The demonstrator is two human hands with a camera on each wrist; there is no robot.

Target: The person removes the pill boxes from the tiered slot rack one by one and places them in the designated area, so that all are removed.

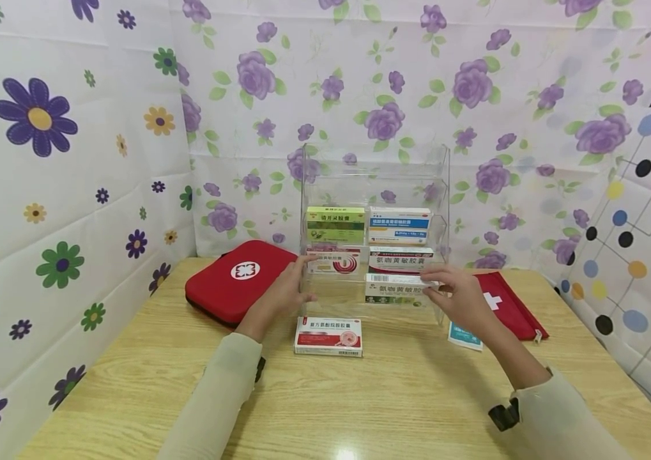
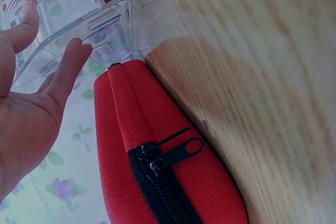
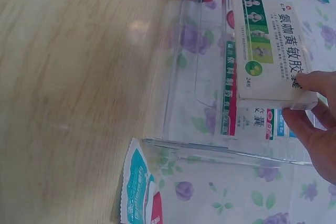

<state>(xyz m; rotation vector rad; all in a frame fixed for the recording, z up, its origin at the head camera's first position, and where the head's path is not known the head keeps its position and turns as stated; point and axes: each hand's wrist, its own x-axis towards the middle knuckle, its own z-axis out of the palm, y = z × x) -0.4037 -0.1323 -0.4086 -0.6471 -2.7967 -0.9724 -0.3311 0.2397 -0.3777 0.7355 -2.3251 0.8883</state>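
R hand (image 1: 463,299), nearer, pinches wht/grn box (image 1: 393,291) by its 3 o'clock end (head view), box running twd 9, long axis 9-to-3, at lower front of clear rack (image 1: 336,298); L hand (image 1: 280,295), fingers apart, at rack's 9 o'clock edge.

Head view from high and back, facing forward to far edge of the table (image 1: 371,396), left wrist view turned sideways, close beside red case (image 2: 137,103), right wrist view also sideways, near white box (image 3: 273,72), clear rack (image 1: 333,295) shared by all
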